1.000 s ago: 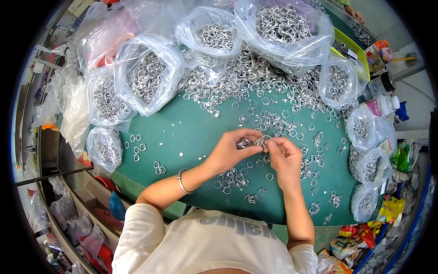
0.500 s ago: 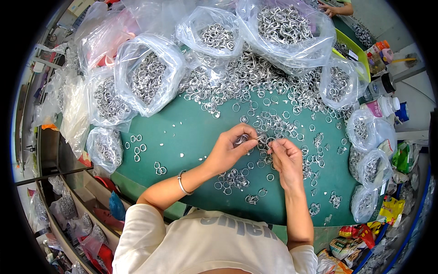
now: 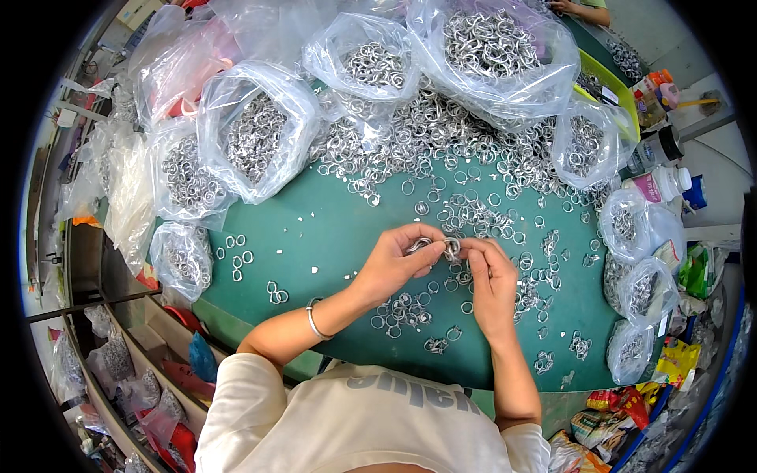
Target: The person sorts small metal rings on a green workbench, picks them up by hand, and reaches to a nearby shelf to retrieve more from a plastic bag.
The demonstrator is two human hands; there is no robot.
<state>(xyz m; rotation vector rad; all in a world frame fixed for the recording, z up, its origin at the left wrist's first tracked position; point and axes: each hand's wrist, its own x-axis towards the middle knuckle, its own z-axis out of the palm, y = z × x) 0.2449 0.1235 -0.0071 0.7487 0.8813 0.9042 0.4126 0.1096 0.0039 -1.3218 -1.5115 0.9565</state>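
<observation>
Several silver metal rings (image 3: 452, 247) are bunched in my left hand (image 3: 394, 258), its thumb and fingers closed around them over the middle of the green table (image 3: 292, 209). My right hand (image 3: 492, 277) meets them from the right, fingertips pinched at the end ring; its exact grip is partly hidden. Beneath and beyond both hands lie loose rings (image 3: 473, 213). A small cluster of rings (image 3: 400, 311) rests nearer to me, below my left hand. Farther back a large heap of rings (image 3: 434, 130) spreads across the table.
Clear plastic bags of rings stand along the back, such as a big bag (image 3: 552, 87) and another bag (image 3: 217, 102). Smaller bags (image 3: 631, 351) line the right edge. A yellow-green tray (image 3: 627, 98) and a white-capped bottle (image 3: 666, 184) are at right. Another person's hand (image 3: 566, 8) shows far right.
My right hand has moved slightly up and left, its fingertips now against the rings held in my left hand. The left hand has stayed nearly in place.
</observation>
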